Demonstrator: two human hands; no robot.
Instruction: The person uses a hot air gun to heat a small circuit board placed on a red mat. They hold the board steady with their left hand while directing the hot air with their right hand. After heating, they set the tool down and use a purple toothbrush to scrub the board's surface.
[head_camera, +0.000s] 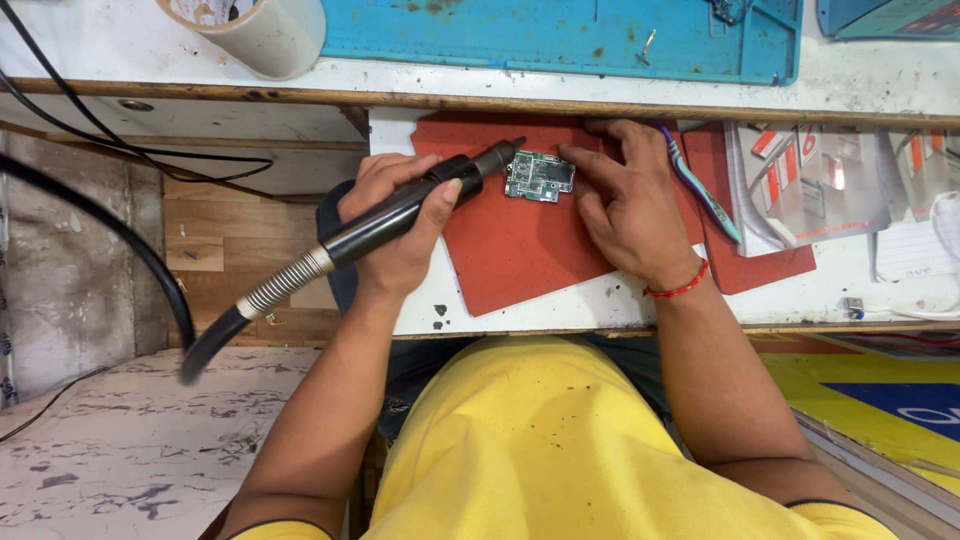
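Two hands work over a red mat (520, 250); the left hand (395, 225) wraps a black hot-air handpiece (400, 210); the right hand (625, 205) presses fingertips on the small circuit board (540, 176), likely light, stiff, fragile, best held by edges.

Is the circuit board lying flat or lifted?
Flat: the board rests on the red mat, right hand fingers pinning its edge.
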